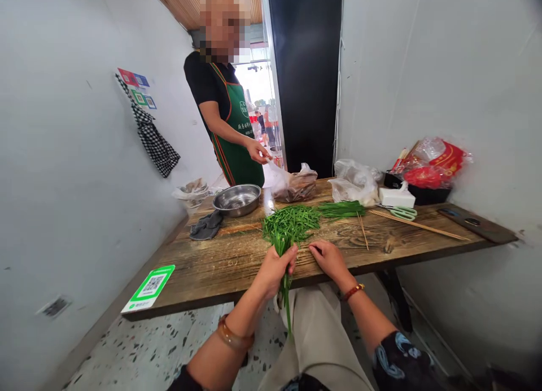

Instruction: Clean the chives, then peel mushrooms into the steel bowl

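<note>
My left hand [274, 266] grips a bunch of green chives [284, 241] at the front edge of the table. Long ends of the bunch hang down below the fist. Right behind it lies a pile of cut chives [292, 221], and a bundle of long chives [342, 209] is to the right of the pile. My right hand [331, 259] is on the table edge, a little apart from the bunch. Its fingers are drawn together and curled; whether anything is in them is hidden. Thin wooden skewers [363, 231] lie beyond this hand.
A person in a green apron [237, 120] stands across the wooden table [212, 266], one hand on a plastic bag [296, 183]. A steel bowl [237, 200], dark cloth [206, 226], scissors [402, 212], tissue box [397, 197] and QR-code card [150, 288] lie around.
</note>
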### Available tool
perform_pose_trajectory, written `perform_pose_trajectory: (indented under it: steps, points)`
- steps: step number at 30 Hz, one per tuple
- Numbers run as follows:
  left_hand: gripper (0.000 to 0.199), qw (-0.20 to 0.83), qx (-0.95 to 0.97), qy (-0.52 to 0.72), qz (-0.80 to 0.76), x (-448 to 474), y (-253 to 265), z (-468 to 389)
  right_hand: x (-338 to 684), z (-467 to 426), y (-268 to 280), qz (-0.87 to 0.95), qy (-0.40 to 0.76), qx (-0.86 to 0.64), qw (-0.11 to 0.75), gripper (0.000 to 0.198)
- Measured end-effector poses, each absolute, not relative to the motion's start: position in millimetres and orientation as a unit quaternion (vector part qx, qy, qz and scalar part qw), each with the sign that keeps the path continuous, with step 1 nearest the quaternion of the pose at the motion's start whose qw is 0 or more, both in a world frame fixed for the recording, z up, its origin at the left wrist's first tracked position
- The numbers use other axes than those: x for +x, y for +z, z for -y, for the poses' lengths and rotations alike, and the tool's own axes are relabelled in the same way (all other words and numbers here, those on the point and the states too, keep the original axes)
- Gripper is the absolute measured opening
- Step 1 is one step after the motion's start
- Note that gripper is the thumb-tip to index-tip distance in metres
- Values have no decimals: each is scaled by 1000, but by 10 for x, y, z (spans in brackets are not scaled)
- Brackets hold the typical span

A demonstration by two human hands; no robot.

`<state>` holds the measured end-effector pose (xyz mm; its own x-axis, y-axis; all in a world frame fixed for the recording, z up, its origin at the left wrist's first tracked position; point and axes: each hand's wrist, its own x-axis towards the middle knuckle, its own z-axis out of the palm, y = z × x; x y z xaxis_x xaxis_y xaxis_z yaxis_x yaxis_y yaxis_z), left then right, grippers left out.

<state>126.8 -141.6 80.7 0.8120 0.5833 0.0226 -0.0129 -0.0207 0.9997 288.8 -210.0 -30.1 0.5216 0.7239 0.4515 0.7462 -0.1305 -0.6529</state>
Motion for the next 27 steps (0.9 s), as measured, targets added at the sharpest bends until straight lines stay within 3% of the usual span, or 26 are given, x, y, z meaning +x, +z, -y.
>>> perform_pose_trajectory:
  steps: [7, 18, 27]
  points:
    - [34, 690, 648, 245, -211, 1175, 1045, 1251, 2952, 2091, -355, 480, 1, -743, 466, 28]
    - [34, 621, 719, 247, -192, 1213, 1261, 711, 2958, 2119, -388, 475, 23, -725, 498, 32]
    - [23, 315, 896, 256, -183, 1406, 1150, 102, 2945, 2142, -331, 462, 43, -729, 504, 31]
